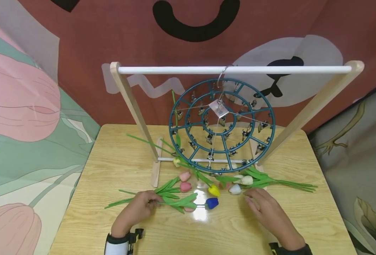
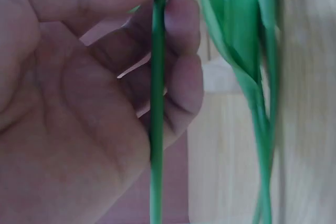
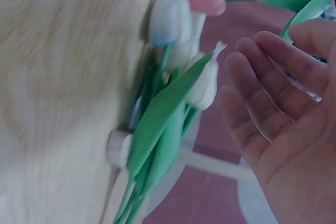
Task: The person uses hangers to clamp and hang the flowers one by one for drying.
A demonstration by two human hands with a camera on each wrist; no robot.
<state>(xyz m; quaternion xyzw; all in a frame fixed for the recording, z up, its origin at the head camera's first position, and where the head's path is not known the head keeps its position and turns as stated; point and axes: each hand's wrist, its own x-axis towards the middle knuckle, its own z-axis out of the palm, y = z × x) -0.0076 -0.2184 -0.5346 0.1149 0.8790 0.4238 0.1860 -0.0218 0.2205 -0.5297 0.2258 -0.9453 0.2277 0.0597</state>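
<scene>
My left hand [image 1: 140, 208] pinches the green stem [image 2: 157, 103] of an artificial tulip between thumb and fingers. That stem seems to lead to the blue tulip [image 1: 212, 203], lying toward the middle of the table. Just beyond this hand lie pink tulips [image 1: 185, 187] with green leaves. My right hand [image 1: 265, 209] holds nothing; its fingers are relaxed, as the right wrist view [image 3: 283, 103] shows. Close to its fingertips are white tulips [image 1: 246, 180], their stems pointing right, and a pale bluish tulip [image 1: 235, 189]. A yellow tulip [image 1: 214, 191] lies between the hands.
A rack with wooden posts [image 1: 137, 109] and a white top bar [image 1: 191, 70] stands at the back. From it hangs a round blue-green clip hanger [image 1: 172, 120] with several metal clips, above some flowers. A printed cloth [image 1: 137, 42] covers the wall behind the wooden table [image 1: 111, 159].
</scene>
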